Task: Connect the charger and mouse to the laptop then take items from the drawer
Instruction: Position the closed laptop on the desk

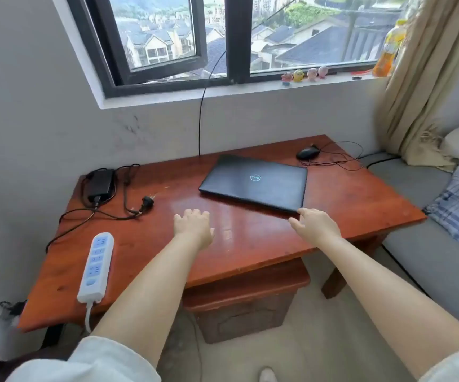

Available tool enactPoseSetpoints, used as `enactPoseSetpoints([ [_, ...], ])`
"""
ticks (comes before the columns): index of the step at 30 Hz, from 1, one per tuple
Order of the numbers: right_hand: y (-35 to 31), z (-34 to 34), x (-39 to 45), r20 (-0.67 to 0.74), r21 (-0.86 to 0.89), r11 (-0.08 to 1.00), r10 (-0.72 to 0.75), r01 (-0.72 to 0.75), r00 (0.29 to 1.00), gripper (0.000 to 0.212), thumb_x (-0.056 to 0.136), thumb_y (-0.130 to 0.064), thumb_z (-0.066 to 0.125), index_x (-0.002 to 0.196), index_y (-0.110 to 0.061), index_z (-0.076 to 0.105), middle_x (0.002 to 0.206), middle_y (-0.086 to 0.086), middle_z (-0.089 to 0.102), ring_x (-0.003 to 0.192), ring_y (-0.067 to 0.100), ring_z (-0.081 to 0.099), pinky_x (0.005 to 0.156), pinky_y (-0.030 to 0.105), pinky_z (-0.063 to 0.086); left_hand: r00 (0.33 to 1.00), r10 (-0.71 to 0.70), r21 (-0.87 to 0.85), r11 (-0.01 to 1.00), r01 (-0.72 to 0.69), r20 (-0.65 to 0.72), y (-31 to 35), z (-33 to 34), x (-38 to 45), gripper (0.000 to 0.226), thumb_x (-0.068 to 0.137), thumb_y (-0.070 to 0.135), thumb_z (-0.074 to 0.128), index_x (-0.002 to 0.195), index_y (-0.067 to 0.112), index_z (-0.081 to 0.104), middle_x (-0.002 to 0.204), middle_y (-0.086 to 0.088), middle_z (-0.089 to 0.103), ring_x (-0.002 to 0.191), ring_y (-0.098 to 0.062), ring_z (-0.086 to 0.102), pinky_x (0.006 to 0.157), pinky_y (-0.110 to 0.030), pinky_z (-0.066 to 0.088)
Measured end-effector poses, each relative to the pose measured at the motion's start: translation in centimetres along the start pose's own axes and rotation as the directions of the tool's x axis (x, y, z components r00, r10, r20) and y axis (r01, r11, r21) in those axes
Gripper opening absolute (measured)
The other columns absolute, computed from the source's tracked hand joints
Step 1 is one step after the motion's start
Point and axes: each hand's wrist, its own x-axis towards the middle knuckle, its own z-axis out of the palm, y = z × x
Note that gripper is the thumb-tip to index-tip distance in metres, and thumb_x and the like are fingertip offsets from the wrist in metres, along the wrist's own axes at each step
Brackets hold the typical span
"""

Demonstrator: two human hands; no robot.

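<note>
A closed black laptop [256, 181] lies on the red-brown wooden table [167, 252], right of centre. The black charger brick [100, 181] with its tangled cable and loose plug [147, 201] rests at the table's back left. A black wired mouse [307, 153] sits behind the laptop at the back right, its cord looped beside it. My left hand [194, 226] hovers over bare tabletop in front of the laptop, fingers apart, holding nothing. My right hand [315, 224] reaches to the laptop's near right corner, fingertips at its edge, open.
A white power strip [96, 267] lies at the table's front left. A wooden drawer box [246, 301] stands under the table. A grey couch [429, 230] with plaid cloth is at the right. Small figurines [304, 74] and a bottle [388, 49] stand on the windowsill.
</note>
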Motion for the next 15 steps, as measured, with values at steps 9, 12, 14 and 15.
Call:
enactPoseSetpoints([
  [9,3.3,3.9,17.0,0.151,0.067,0.980,0.174,-0.186,0.973,0.045,0.093,-0.033,0.043,0.128,-0.006,0.046,0.132,0.017,0.052,0.121,0.034,0.047,0.098,0.043,0.044,0.989,-0.083,-0.009,0.996,0.085,0.124,0.3,2.5,17.3,0.043,0.094,0.039,0.040,0.127,0.012,0.043,0.136,-0.009,0.047,0.128,-0.027,0.038,0.102,-0.040,0.035],
  [12,4.1,5.5,20.9,0.155,0.061,0.961,0.259,-0.271,0.953,0.047,0.092,-0.034,0.046,0.128,-0.005,0.044,0.133,0.019,0.048,0.123,0.036,0.043,0.098,0.044,0.041,0.988,-0.083,-0.048,0.995,0.090,0.131,0.8,3.7,22.2,0.041,0.093,0.040,0.041,0.124,0.012,0.044,0.133,-0.010,0.049,0.125,-0.028,0.041,0.099,-0.040,0.039],
  [14,4.7,6.5,23.0,0.154,0.041,0.937,0.338,-0.348,0.928,0.049,0.090,-0.038,0.047,0.127,-0.006,0.044,0.132,0.019,0.048,0.122,0.037,0.042,0.098,0.044,0.040,0.987,-0.093,-0.073,0.992,0.103,0.130,1.1,4.8,24.9,0.043,0.093,0.041,0.042,0.124,0.012,0.044,0.132,-0.010,0.049,0.124,-0.028,0.042,0.097,-0.040,0.040],
  [15,4.9,7.0,23.8,0.147,0.034,0.923,0.376,-0.384,0.915,0.050,0.089,-0.041,0.047,0.127,-0.007,0.044,0.132,0.018,0.049,0.122,0.036,0.042,0.098,0.045,0.038,0.988,-0.099,-0.089,0.990,0.109,0.119,1.2,5.3,26.0,0.044,0.092,0.042,0.043,0.123,0.011,0.044,0.131,-0.011,0.049,0.124,-0.029,0.041,0.097,-0.041,0.041],
])
